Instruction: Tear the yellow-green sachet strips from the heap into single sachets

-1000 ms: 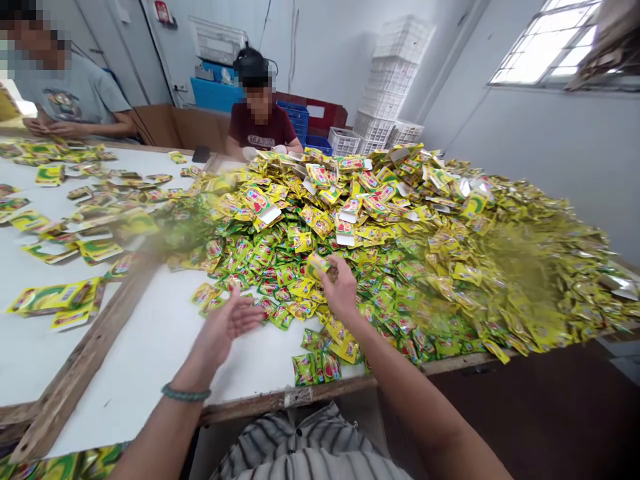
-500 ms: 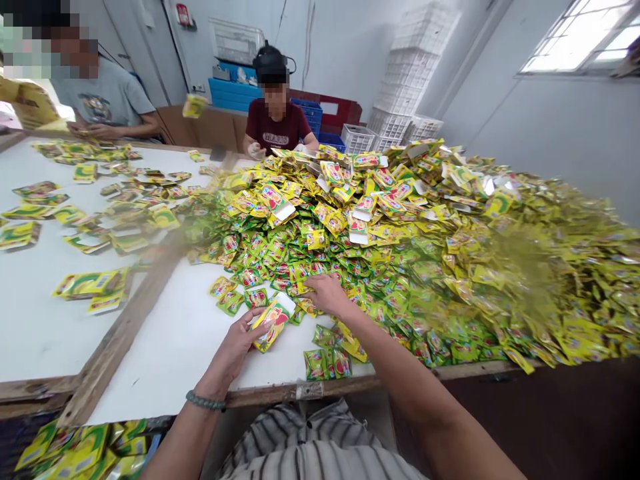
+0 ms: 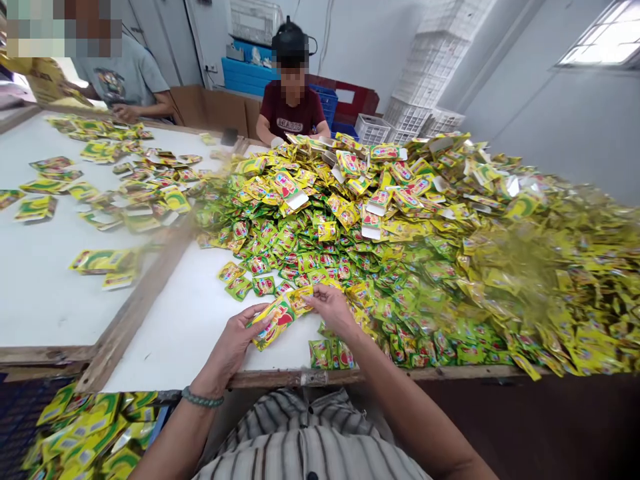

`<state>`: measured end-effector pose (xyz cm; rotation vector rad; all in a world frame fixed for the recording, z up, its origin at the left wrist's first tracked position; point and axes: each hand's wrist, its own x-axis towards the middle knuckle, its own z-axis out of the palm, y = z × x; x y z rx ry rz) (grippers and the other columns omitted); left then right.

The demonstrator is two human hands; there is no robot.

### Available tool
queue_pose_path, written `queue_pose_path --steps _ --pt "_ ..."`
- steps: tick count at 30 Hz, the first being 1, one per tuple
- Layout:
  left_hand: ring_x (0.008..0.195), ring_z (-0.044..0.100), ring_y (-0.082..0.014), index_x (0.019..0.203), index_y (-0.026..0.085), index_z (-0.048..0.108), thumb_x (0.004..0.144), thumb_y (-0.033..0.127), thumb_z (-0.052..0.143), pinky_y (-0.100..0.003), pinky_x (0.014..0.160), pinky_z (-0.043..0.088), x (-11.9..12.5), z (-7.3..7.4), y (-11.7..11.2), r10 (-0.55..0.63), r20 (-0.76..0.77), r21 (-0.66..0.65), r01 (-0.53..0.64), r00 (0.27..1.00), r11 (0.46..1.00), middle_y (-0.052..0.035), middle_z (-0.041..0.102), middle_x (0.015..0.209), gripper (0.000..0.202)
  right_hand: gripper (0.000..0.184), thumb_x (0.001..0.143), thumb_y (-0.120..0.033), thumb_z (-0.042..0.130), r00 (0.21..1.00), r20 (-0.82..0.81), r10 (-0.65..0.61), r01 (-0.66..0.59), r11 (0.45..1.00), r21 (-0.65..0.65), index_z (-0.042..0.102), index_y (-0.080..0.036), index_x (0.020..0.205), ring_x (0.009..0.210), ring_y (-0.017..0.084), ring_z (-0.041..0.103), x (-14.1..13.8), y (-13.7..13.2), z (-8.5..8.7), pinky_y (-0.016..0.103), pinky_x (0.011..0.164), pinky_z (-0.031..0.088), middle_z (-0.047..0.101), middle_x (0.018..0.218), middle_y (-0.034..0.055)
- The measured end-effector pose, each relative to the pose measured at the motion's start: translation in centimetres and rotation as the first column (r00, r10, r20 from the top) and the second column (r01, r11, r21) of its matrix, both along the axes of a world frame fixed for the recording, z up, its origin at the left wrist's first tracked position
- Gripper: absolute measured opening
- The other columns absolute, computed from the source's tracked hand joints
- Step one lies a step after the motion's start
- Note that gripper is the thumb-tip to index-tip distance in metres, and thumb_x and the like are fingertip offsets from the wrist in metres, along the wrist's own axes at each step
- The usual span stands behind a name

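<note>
Back from the heap of glossy green-and-yellow packets (image 3: pixel 287 237), the right hand (image 3: pixel 334 311) now pinches a yellow sachet (image 3: pixel 301 301) at the end of the yellow-and-green cardboard box (image 3: pixel 277 323) gripped in the left hand (image 3: pixel 233 341) above the white surface (image 3: pixel 187 333), so both meet.

Head-worn view, forward and down

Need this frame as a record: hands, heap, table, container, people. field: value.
left hand: holds a printed carton
right hand: pinches a yellow packet at the carton's upper end
heap: green and yellow packets, cartons on top
table: white, with a wooden strip
container: blue-edged, lower left, holding yellow cartons
people: one in a maroon shirt, one in a grey shirt
</note>
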<state>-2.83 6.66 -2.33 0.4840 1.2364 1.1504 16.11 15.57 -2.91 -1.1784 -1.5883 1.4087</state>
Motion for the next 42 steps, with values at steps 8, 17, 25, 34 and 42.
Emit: queue_pose_path --steps 8,17,25,34,42 --pt "0.070 0.069 -0.0176 0.099 0.015 0.069 0.049 0.032 0.088 -0.025 0.067 0.053 -0.6 -0.2 -0.3 0.028 -0.010 -0.024 -0.028 1.000 0.999 -0.0052 0.076 0.086 0.057 0.029 0.076 -0.046 0.062 0.969 0.195 0.151 -0.165 0.985 0.057 0.056 -0.018 0.071 0.051 0.009 0.041 0.1 0.0 1.1 0.020 0.048 0.032 0.046 0.056 -0.0059" --pt "0.061 0.067 -0.0124 0.098 0.016 0.068 0.045 0.026 0.091 -0.018 0.056 0.052 -2.5 0.2 -0.7 0.186 -0.009 -0.051 -0.186 0.983 0.981 -0.0011 0.075 0.075 0.058 0.047 0.078 -0.009 0.047 0.554 0.832 0.028 -0.625 0.675 0.393 0.056 -0.017 0.124 0.111 0.026 0.052 0.6 0.1 -0.3 0.046 0.094 0.032 0.059 0.128 0.0126" --pt "0.060 0.066 -0.0133 0.099 0.014 0.068 0.043 0.030 0.091 -0.019 0.055 0.050 -2.7 0.1 -0.6 0.178 -0.055 -0.046 -0.180 0.983 0.983 -0.0015 0.075 0.072 0.062 0.043 0.080 -0.009 0.048 0.510 0.860 0.031 -0.680 0.626 0.381 0.057 -0.017 0.121 0.106 0.025 0.054 0.8 0.1 -0.8 0.042 0.091 0.031 0.061 0.122 0.0133" --pt "0.078 0.068 -0.0209 0.097 0.015 0.071 0.053 0.037 0.086 -0.027 0.071 0.053 -2.4 0.2 -1.1 0.074 -0.200 0.060 -0.063 0.977 0.996 -0.0061 0.075 0.092 0.052 0.026 0.088 -0.032 0.047 0.975 0.137 0.174 -0.192 0.973 0.129 0.064 -0.017 0.100 0.066 0.015 0.056 1.0 0.7 0.2 0.026 0.061 0.042 0.064 0.076 0.0019" --pt "0.081 0.069 -0.0219 0.097 0.017 0.073 0.056 0.035 0.085 -0.030 0.077 0.053 -0.8 0.2 -0.9 -0.079 -0.119 0.071 0.088 0.990 0.994 -0.0057 0.075 0.095 0.046 0.009 0.078 -0.023 0.056 0.898 0.294 0.326 -0.363 0.928 0.081 0.063 -0.018 0.074 0.056 0.010 0.044 0.5 0.4 2.2 0.020 0.054 0.035 0.052 0.060 -0.0045"
